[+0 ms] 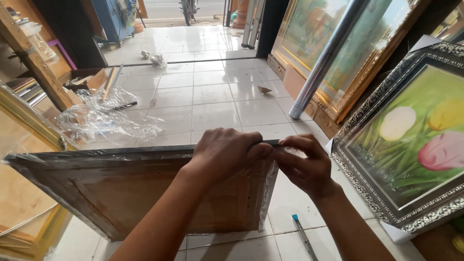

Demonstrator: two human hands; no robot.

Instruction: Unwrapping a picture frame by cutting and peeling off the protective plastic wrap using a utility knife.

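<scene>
Fingers of the left hand [227,152] and right hand [302,166] pinch clear wrap at the upper right corner of the picture frame [121,188], whose long edge runs leftward.

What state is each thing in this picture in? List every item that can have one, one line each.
Wrapped frame: upright on edge, back showing, covered in clear film.
Left hand: pressing on the frame's top edge.
Right hand: pinching film at the corner.
Tulip painting: framed, leaning, unwrapped.
Film roll: leaning.
Loose plastic: crumpled on floor.
Cutter: lying on tiles.
</scene>
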